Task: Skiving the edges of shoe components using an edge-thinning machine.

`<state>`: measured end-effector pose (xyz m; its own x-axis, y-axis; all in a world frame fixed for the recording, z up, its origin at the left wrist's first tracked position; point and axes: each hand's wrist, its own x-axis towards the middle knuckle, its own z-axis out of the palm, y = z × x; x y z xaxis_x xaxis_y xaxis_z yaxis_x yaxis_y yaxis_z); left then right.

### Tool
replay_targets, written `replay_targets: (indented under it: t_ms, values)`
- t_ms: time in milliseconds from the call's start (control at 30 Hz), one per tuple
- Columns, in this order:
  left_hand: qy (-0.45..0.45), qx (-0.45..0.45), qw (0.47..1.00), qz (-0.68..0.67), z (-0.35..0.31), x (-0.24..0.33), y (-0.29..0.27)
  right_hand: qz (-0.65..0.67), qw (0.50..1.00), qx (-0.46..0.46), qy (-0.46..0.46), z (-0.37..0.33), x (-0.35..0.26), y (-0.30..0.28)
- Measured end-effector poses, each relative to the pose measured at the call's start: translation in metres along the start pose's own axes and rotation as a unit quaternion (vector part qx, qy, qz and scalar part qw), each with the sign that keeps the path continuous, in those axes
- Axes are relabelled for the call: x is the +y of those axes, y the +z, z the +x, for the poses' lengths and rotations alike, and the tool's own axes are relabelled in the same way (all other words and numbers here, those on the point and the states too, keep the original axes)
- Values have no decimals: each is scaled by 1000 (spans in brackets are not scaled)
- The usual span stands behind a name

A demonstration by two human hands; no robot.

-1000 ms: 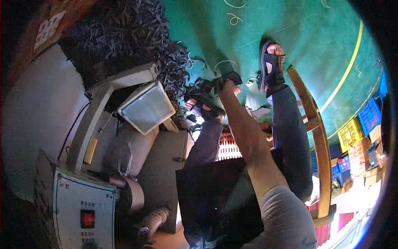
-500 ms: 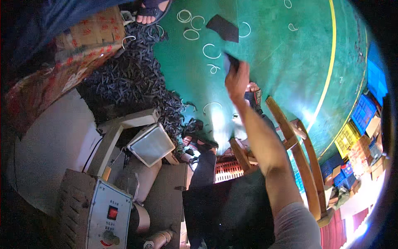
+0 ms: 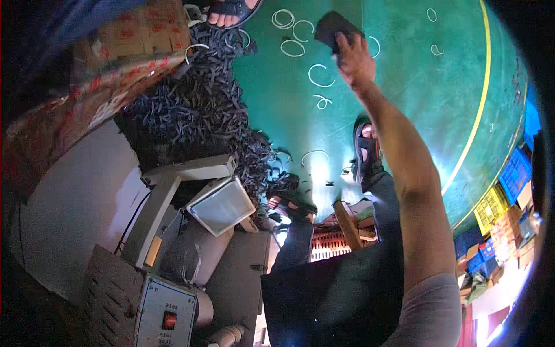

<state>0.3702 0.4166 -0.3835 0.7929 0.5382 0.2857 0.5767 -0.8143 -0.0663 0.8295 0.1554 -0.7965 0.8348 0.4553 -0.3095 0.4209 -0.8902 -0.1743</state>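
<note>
My right arm stretches far out over the green floor. At its end my right hand has its fingers bent over the near edge of a flat, dark, four-sided piece, its material unclear. The piece is at the spot where a similar dark piece lay, and I cannot tell the two apart here. Thin white rings and a white curl lie on the floor beside it. My left hand is out of sight.
A heap of dark strips covers the floor at left, by a taped carton. A machine's control panel with a red switch and a tilted lamp-like box stand nearer. Another person's sandalled foot is at the top. Crates line the right.
My right hand has moved farther out, carrying a dark piece to where the other dark piece lay. The whole view has shifted, with the floor things now farther right.
</note>
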Motion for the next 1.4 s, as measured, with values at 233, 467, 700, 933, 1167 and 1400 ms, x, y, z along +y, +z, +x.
replay_targets:
  t_ms: [233, 467, 700, 933, 1167, 1400]
  values:
    - [-8, 20, 999, 34, -2, -9, -29, -112, 993, 34, -35, 4, 13, 34]
    - [3, 37, 996, 77, 4, -9, -88, 55, 989, -68, 118, 21, 10, -6]
    - [-15, 9, 999, 51, 25, 34, -218, 446, 876, 106, 149, -156, -13, -67]
    - [-305, -125, 780, -533, 76, 128, -356, 696, 665, -212, 167, -404, -162, -422]
    - [-541, -149, 594, -576, 23, 170, -405, 718, 580, -383, 47, -536, -217, -563]
    - [-592, -186, 512, -594, -63, 97, -505, 428, 790, -330, -288, -578, -276, -629]
